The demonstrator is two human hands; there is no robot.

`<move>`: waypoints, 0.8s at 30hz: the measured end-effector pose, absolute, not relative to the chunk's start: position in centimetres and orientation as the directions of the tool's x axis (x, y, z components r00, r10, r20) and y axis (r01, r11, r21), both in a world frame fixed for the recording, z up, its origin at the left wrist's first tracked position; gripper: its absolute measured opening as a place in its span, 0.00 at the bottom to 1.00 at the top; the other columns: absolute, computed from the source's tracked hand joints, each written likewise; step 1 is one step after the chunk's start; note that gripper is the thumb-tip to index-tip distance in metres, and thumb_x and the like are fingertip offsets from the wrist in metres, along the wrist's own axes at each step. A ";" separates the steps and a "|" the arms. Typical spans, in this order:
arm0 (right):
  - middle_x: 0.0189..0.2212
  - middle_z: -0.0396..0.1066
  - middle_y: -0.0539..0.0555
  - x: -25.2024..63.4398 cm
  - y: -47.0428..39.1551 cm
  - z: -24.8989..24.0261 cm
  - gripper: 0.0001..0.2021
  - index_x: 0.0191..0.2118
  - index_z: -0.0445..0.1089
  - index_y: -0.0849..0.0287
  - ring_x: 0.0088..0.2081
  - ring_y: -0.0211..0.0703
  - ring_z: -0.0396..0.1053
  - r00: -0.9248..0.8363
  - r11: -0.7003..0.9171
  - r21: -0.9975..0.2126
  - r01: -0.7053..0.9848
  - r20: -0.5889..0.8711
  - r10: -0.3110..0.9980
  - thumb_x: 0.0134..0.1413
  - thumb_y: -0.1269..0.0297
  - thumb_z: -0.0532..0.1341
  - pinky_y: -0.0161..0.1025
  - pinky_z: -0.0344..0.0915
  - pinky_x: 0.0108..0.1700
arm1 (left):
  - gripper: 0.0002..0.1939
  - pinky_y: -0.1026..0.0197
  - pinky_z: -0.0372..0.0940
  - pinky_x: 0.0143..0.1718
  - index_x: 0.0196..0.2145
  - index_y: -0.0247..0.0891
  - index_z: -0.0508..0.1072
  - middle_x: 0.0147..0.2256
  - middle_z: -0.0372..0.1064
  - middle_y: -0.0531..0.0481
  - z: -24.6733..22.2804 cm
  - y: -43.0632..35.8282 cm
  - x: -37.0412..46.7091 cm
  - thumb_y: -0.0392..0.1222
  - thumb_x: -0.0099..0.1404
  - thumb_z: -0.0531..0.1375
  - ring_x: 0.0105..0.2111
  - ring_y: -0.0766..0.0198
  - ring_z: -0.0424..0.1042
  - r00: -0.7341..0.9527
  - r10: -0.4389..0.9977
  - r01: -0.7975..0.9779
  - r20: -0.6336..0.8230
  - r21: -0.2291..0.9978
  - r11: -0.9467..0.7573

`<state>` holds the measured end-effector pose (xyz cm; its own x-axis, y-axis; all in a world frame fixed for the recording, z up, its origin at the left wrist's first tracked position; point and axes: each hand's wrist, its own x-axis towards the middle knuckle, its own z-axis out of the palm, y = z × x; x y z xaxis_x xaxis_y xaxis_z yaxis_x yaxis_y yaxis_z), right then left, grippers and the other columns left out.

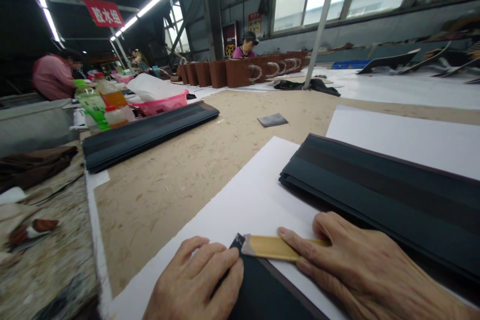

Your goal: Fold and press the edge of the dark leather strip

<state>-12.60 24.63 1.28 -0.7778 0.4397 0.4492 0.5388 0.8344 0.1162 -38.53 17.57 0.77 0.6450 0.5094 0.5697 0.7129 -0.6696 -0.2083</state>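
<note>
My right hand (348,255) grips a flat yellowish glue spreader (270,247) between thumb and fingers. The spreader's pale, whitish tip touches the far corner of a dark blue-green strip (266,290) of sheet material. On the left edge of this strip lies my left hand (202,277), its fingers extended and resting on it, holding nothing. Under the strip is a sheet of white paper (240,195). Close beyond my right hand is a stack of similar dark strips (375,180) with a brownish band along the top.
Another dark stack (150,132) lies along the table's left side, near bottles (112,97) and a pink basin (161,104). A small grey piece (273,120) sits mid-table. Brown bags (238,73) and a metal pole (322,25) stand farther back. Two people work beyond.
</note>
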 end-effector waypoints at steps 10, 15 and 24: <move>0.25 0.60 0.52 -13.1 25.2 1.6 0.17 0.50 0.69 0.55 0.23 0.37 0.61 -0.811 0.851 0.153 0.502 0.426 0.401 0.66 0.60 0.46 0.29 0.57 0.20 | 0.16 0.58 0.67 0.36 0.38 0.32 0.73 0.36 0.73 0.49 0.8 17.8 -38.0 0.25 0.67 0.46 0.34 0.61 0.72 0.626 0.515 0.730 0.586 -0.209 -0.650; 0.26 0.60 0.53 -13.1 25.4 1.5 0.18 0.52 0.67 0.54 0.24 0.39 0.64 -0.829 0.854 0.177 0.490 0.396 0.394 0.66 0.61 0.45 0.31 0.61 0.21 | 0.19 0.57 0.66 0.36 0.39 0.32 0.73 0.36 0.73 0.48 0.9 17.9 -38.1 0.26 0.68 0.43 0.35 0.61 0.72 0.623 0.518 0.729 0.586 -0.195 -0.657; 0.26 0.60 0.53 -13.0 25.8 1.1 0.18 0.53 0.67 0.53 0.23 0.37 0.63 -0.833 0.853 0.186 0.487 0.392 0.391 0.66 0.61 0.44 0.30 0.60 0.21 | 0.19 0.57 0.66 0.34 0.39 0.34 0.73 0.37 0.72 0.47 0.8 17.3 -38.3 0.27 0.67 0.43 0.34 0.59 0.72 0.604 0.558 0.768 0.570 -0.227 -0.599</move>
<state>-13.00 25.84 1.11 -0.8331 0.3906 0.3916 0.4873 0.8533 0.1855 -38.31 17.34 0.78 0.6038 0.5576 0.5697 0.7676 -0.5994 -0.2268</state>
